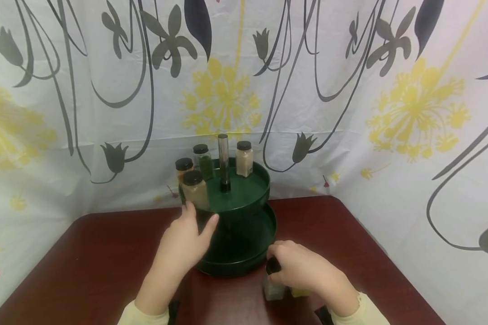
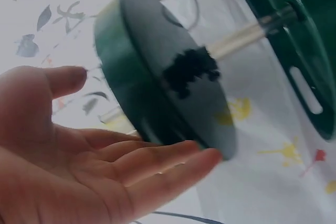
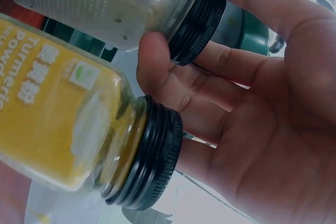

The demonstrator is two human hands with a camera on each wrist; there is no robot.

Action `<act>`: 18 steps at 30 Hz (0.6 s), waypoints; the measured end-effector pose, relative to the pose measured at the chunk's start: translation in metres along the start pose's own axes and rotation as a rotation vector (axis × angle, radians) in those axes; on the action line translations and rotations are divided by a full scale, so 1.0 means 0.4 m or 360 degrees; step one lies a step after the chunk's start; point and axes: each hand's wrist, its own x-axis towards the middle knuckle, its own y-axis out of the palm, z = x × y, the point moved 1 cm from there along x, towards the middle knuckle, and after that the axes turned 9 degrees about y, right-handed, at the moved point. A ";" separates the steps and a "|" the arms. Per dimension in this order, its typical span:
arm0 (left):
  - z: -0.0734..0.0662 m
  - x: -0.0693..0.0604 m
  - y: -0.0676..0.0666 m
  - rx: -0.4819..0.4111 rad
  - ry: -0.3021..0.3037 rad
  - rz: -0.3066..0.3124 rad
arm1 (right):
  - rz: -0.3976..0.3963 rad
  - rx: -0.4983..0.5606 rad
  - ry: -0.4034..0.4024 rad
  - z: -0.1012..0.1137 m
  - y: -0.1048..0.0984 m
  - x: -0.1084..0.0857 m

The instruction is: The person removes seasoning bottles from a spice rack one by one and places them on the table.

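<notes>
A green two-tier turntable rack (image 1: 244, 192) stands on the table, a clear post rising from its middle. At the front left rim of its upper tier is my left hand (image 1: 183, 243), fingers extended and holding nothing; in the left wrist view its fingertips lie along the tray's edge (image 2: 118, 72), touching or nearly so. My right hand (image 1: 302, 266) grips a glass spice jar (image 1: 273, 291) by its black lid (image 3: 202, 24), in front of the lower tier. A jar of yellow turmeric powder (image 3: 58, 108) stands close beside it, partly hidden by the hand in the head view.
On the upper tier are several black-lidded jars: a tan one (image 1: 196, 194), an orange one (image 1: 183, 166), a green one (image 1: 205, 166) and a beige one (image 1: 245, 161). The dark red table (image 1: 118, 253) backs onto a flower-printed curtain (image 1: 325, 113).
</notes>
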 end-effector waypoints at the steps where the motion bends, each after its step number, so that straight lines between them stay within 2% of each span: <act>1: -0.012 -0.007 0.002 0.0031 0.0005 0.0010 | -0.0003 -0.0002 0.0001 0.001 0.000 -0.001; 4: -0.048 -0.028 0.016 0.0126 0.0023 0.0035 | -0.0011 0.0001 0.0002 0.002 0.000 -0.003; 10: -0.107 -0.065 0.067 0.0241 0.0160 0.0082 | 0.0002 0.0013 0.0031 0.003 -0.001 -0.004; 14: -0.130 -0.079 0.089 0.0234 0.0241 0.0150 | 0.0010 0.0022 0.0046 0.004 -0.002 -0.004; 18: -0.137 -0.085 0.091 0.0231 0.0271 0.0200 | 0.0006 0.0012 0.0038 0.006 -0.002 -0.005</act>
